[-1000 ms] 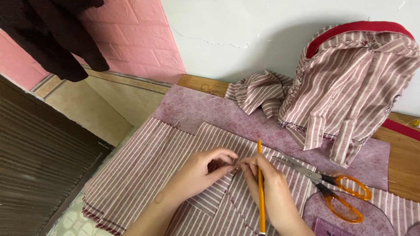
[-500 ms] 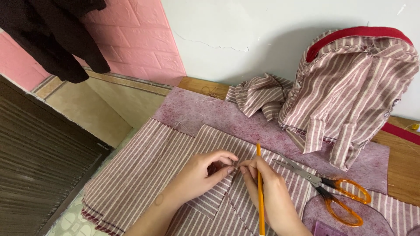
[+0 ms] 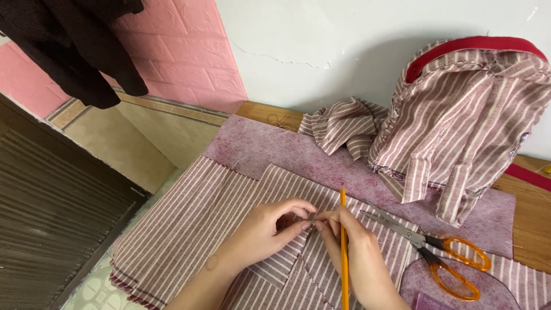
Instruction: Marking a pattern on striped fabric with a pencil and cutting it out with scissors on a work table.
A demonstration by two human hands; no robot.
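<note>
Wooden table (image 3: 531, 227), mauve felt mat (image 3: 321, 158), striped fabric (image 3: 189, 224)

Soft, even daylight fills the scene, bright without glare. The heap of striped maroon-and-white fabric (image 3: 465, 115) casts a soft grey shadow on the white wall (image 3: 344, 46). Focus is sharp overall, with slight wide-angle stretching at the edges.

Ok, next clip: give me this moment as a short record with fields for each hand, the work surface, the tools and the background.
left hand: left hand rests on the striped fabric, fingers pinching a small spot of cloth together with the other hand
right hand: right hand meets it at that spot, with an orange pencil held along it
tools: orange-handled scissors lie open on the cloth, to the right of the hands
surface: mauve felt mat on a wooden table
background: striped garment pile against the white wall; dark cloth hanging at upper left
</note>
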